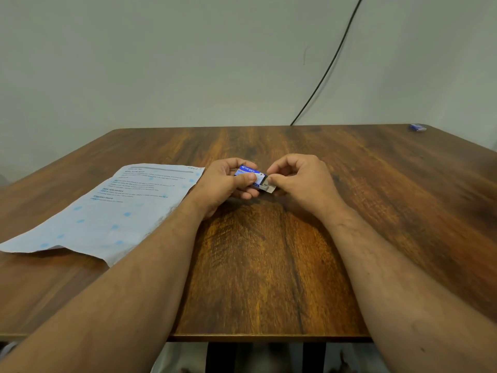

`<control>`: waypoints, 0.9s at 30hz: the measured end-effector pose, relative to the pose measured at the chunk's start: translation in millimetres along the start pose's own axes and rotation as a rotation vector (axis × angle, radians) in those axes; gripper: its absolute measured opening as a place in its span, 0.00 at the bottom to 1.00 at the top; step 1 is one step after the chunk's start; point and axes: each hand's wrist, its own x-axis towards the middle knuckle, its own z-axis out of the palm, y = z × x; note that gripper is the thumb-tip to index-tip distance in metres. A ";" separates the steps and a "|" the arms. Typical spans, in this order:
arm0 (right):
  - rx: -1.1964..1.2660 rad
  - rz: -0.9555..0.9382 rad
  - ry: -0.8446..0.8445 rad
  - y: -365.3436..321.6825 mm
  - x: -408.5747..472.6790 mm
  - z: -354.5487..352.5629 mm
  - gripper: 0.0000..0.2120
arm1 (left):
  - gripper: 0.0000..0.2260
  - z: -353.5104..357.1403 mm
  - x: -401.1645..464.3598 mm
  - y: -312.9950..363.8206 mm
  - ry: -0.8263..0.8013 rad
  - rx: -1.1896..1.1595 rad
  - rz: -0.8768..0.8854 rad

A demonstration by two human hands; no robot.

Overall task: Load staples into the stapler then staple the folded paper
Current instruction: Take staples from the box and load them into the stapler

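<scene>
A small blue and white staple box (251,175) is held just above the middle of the wooden table (269,265). My left hand (226,184) grips the box's sleeve between thumb and fingers. My right hand (298,179) pinches the white inner tray (269,187), which sticks out of the box's right end. A printed sheet of paper (113,211) lies flat on the table to the left, under my left forearm's edge. No stapler is in view.
Another small blue box (417,127) lies at the table's far right corner. A black cable (328,65) runs down the wall behind the table. The table's near edge is close below my forearms.
</scene>
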 end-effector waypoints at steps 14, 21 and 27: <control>-0.099 -0.163 -0.025 2.7 -4.2 2.3 0.15 | 0.05 0.7 -2.5 2.3 0.025 -0.042 -0.007; -0.247 -0.255 -0.047 5.8 -3.3 -0.2 0.07 | 0.05 -0.1 -3.6 4.0 0.015 -0.046 -0.011; -0.257 -0.240 -0.043 5.6 -2.0 1.7 0.05 | 0.05 -0.6 -2.3 2.1 0.009 -0.021 -0.011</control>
